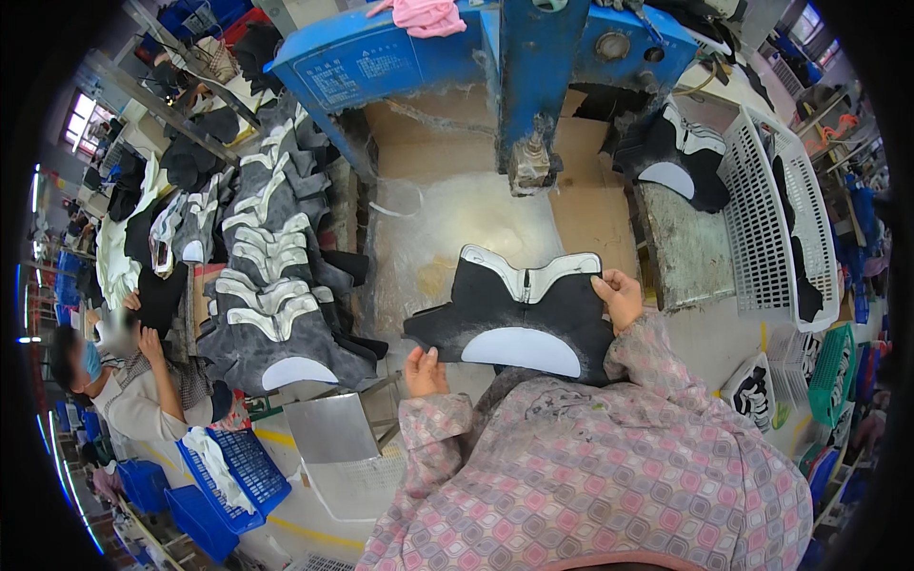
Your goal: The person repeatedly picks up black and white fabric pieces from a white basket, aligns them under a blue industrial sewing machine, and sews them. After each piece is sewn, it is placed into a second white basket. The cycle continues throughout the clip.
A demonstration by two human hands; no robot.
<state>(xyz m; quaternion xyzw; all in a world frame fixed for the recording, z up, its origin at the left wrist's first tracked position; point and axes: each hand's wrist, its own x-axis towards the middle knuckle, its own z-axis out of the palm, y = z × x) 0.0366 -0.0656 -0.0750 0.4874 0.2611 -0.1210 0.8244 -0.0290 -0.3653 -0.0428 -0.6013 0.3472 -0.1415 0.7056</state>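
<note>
Head view, nearest first: two forearms in a pink-and-grey patterned sleeve rise from the lower edge. The left hand (pixel 425 369) pinches the lower left edge of one flat black suede shoe-upper piece with a white crescent panel and silver-grey trim (pixel 533 309), fingers curled onto it. The right hand (pixel 620 296) grips the same piece at its right edge, thumb on top. The piece is held spread between both hands, over the pale worn work surface (pixel 447 238) just below the blue metal press machine (pixel 514 76). To the left lies one long overlapping stack of the same black-and-silver uppers (pixel 271 276); I cannot count them singly. To the right, another small heap of uppers (pixel 676 152) sits beside one white plastic lattice basket (pixel 771 209). Atop the machine rests one pink cloth (pixel 424 14). At far left another person (pixel 143 381) sits near two blue plastic crates (pixel 233 476).
</note>
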